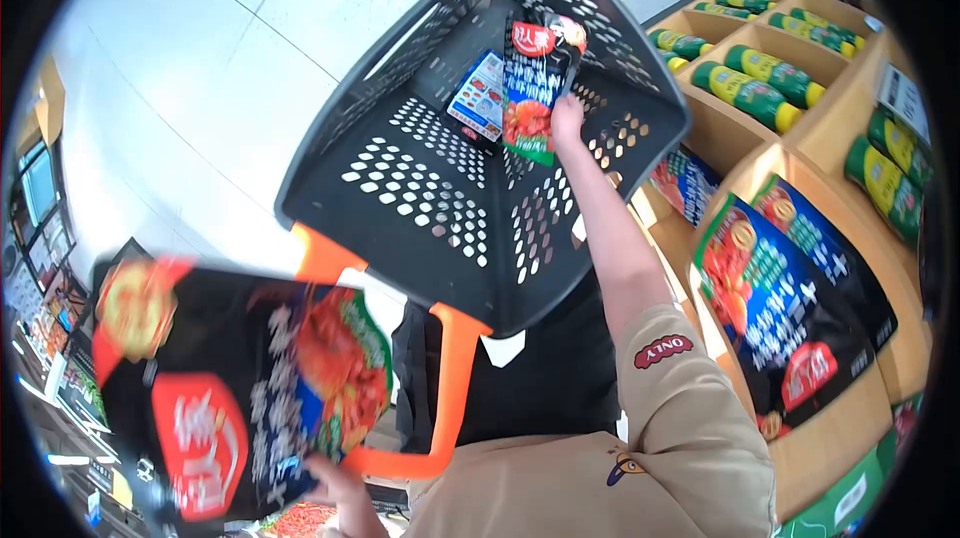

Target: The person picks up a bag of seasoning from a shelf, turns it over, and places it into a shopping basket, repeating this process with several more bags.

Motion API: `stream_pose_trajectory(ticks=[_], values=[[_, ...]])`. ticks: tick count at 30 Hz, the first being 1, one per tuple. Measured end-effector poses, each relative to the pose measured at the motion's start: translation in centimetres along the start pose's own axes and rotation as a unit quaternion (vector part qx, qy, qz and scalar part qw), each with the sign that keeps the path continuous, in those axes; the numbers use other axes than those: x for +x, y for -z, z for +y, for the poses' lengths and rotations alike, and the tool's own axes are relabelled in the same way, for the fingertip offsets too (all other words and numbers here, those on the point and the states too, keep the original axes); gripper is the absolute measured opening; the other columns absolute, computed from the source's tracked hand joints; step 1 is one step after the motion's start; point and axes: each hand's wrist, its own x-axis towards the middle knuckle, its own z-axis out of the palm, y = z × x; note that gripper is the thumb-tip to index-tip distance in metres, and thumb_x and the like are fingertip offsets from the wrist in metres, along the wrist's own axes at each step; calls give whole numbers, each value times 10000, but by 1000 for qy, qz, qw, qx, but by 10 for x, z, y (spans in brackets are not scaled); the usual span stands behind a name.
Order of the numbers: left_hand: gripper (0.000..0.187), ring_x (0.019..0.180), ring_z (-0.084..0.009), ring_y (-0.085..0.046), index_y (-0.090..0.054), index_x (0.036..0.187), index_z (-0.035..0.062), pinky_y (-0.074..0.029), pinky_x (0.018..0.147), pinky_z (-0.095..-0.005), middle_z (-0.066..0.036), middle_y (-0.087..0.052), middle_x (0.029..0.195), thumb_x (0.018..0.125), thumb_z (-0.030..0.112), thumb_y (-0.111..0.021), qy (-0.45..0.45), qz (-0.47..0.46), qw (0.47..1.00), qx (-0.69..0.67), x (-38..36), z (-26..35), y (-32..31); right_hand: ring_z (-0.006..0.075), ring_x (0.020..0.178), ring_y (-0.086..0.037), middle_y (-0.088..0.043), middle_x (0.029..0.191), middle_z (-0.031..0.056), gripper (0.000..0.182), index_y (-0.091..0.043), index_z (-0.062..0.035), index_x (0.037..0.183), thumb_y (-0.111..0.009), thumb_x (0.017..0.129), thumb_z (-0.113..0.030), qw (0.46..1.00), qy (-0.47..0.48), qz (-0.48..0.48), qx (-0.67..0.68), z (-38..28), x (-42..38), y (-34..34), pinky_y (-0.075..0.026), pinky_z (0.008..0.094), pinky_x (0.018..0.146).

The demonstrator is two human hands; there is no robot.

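Note:
My right hand [567, 121] reaches into a dark grey shopping cart [420, 268] and grips the edge of a black seasoning pouch [533, 73] with a red logo and a food picture. Beside that pouch, a blue-and-white printed packet [479, 96] lies on the cart floor. At the lower left, my left hand [338, 486] is closed on the edge of a larger-looking black seasoning pouch [262, 378], which is close to the camera and blurred. This pouch is outside the cart, beside its orange handle [457, 388].
On the right, a wooden shelf [835, 453] has compartments. Similar black pouches [790, 288] lie in the near one, and several green-and-yellow bottles [745, 93] lie farther up. Pale floor [200, 68] stretches to the left of the cart. More store displays [45, 308] stand at far left.

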Motion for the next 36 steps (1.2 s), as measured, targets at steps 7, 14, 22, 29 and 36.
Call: stream_pose_trajectory(ticks=[7, 14, 22, 29, 36], values=[[156, 699, -93, -554, -583, 850, -82, -447, 620, -246, -86, -608, 815, 793, 62, -589, -203, -297, 933, -21, -10, 51, -47, 226, 947, -554, -568, 1024, 123, 273, -497, -19, 1042, -361, 869, -180, 831, -276, -167, 454, -110, -134, 82, -447, 374, 831], [323, 516, -282, -564, -614, 701, -4, -390, 471, -366, -131, -578, 574, 792, 300, -552, -387, -276, 862, 179, -3, 74, -58, 201, 943, -556, -578, 1035, 96, 352, -516, -27, 1056, -388, 877, -302, 769, -246, -243, 538, -198, -236, 182, -441, 363, 846], [361, 623, -281, -592, -627, 742, 6, -421, 557, -364, -131, -605, 644, 802, 348, -528, -350, -330, 871, 101, -16, 103, -41, 204, 945, -560, -567, 1060, 118, 350, -518, -8, 1061, -400, 873, -279, 727, -124, -331, 588, -241, -332, 262, -458, 345, 827], [347, 814, -158, -561, -532, 978, -63, -421, 718, -277, -97, -594, 918, 841, 255, -533, -121, -576, 769, -248, 9, 113, -53, 228, 947, -559, -558, 1071, 135, 346, -502, -2, 1078, -377, 883, -259, 711, -62, -295, 635, -231, -377, 289, -449, 351, 837], [301, 921, -189, -561, -428, 1099, 5, -465, 797, -334, -104, -542, 1047, 870, 192, -481, 142, -800, 513, -276, 4, 135, -48, 221, 944, -562, -549, 1083, 144, 330, -489, 6, 1088, -390, 885, -235, 702, -13, -327, 633, -234, -406, 302, -458, 354, 830]])
